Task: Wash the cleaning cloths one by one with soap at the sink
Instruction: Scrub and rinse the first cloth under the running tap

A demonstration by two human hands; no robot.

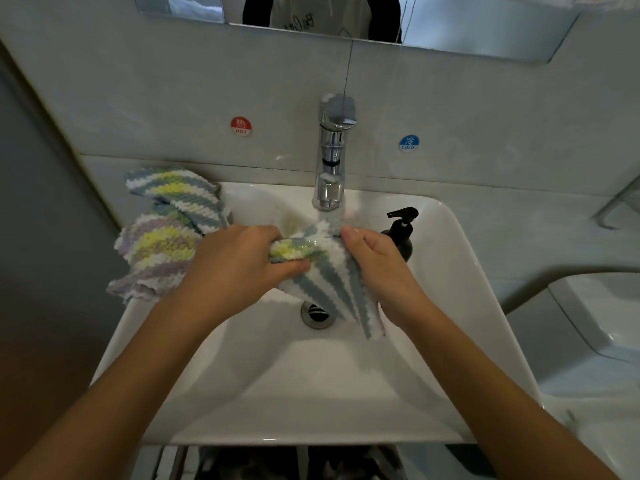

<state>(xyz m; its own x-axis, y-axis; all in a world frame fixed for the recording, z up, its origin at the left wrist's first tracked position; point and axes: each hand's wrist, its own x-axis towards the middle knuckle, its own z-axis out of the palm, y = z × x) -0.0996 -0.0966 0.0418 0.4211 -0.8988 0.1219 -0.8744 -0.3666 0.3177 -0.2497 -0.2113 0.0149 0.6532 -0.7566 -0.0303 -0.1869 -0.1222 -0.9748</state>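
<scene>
Grey-striped cleaning cloth (322,271) is being grasped by left hand (235,263) and right hand (375,261) under the running faucet (334,150).

Cloths: 3, one held (325,268), two on sink rim (180,192) (156,254). Tap (334,150): 1. Soap dispenser (401,233): 1. Wall stickers: 2 (241,126) (408,143).

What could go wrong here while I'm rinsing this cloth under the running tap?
The hanging end of the striped cloth dangles right over the drain and might slow draining. The pile of cloths overhangs the sink's left rim and could slide off. The right hand could knock the soap pump.
</scene>
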